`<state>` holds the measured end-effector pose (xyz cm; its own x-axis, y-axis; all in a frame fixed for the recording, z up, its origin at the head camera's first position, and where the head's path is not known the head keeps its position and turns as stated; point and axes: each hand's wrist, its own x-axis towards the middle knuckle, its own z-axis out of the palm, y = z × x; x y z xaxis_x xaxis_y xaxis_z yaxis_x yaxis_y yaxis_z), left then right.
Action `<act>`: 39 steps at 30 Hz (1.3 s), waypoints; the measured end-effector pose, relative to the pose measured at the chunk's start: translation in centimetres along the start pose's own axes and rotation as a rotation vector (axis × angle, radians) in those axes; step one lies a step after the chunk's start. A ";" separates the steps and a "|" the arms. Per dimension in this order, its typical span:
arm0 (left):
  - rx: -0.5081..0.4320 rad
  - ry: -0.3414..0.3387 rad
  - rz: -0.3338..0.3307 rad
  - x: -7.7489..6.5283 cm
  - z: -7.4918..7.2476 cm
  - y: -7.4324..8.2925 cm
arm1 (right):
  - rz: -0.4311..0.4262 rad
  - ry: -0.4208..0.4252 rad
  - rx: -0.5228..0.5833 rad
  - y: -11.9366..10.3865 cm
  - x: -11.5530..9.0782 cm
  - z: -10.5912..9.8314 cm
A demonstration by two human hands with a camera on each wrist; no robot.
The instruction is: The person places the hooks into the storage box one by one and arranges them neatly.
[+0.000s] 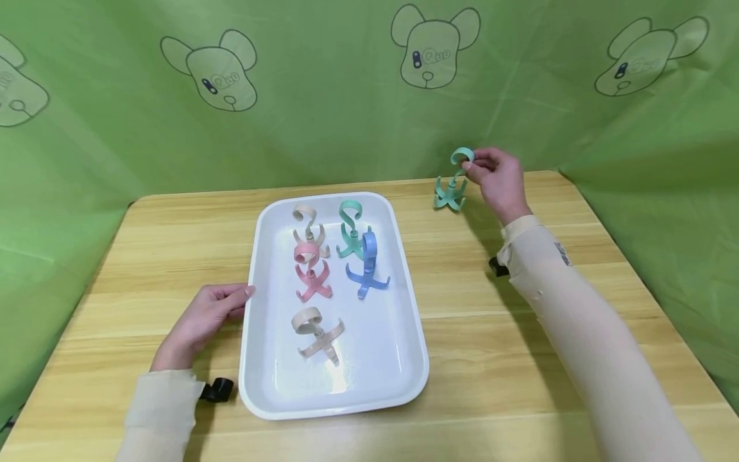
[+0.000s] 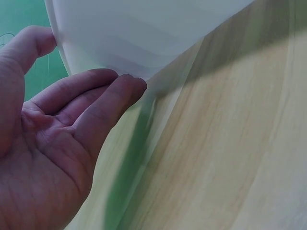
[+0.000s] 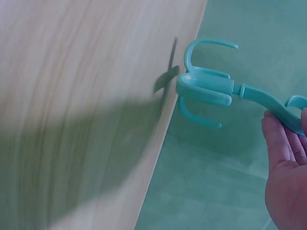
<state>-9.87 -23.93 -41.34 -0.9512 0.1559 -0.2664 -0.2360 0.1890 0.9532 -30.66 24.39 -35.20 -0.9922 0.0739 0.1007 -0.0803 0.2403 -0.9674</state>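
Observation:
At the far right of the table my right hand [image 1: 501, 183] pinches the curled top of a green four-pronged swivel hook [image 1: 450, 194]. Its prongs point upward, at or just above the tabletop; I cannot tell whether they touch it. In the right wrist view the same green hook [image 3: 206, 91] extends from the fingers. My left hand [image 1: 202, 317] holds the left rim of a white tray [image 1: 375, 375], thumb at the edge and fingers against the outer wall [image 2: 144, 33]. Inside the tray stand a beige hook [image 1: 309, 236], a pink hook [image 1: 312, 281], another green hook [image 1: 351, 240], a blue hook [image 1: 367, 279] and a nearer beige hook [image 1: 321, 340].
The wooden table [image 1: 479, 359] ends at a green curtain [image 1: 323, 128] printed with bear heads, which hangs behind and at both sides. A black wrist mount [image 1: 218, 389] sits by the left sleeve, and another black mount [image 1: 499, 266] by the right.

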 end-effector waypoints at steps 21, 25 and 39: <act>0.001 -0.007 0.005 0.1 0.0 -0.1 | -0.103 -0.065 0.264 -1.4 -2.6 -0.6; -0.004 -0.005 0.005 0.1 -0.1 -0.1 | -0.128 -0.089 0.241 -2.1 -3.3 -0.5; -0.011 -0.004 0.016 0.2 -0.1 -0.2 | -0.209 -0.137 0.168 -4.2 -6.1 0.0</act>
<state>-10.05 -23.98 -41.53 -0.9542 0.1628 -0.2512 -0.2225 0.1756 0.9590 -24.23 22.87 -31.72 -0.9553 -0.0946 0.2801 -0.2871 0.0718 -0.9552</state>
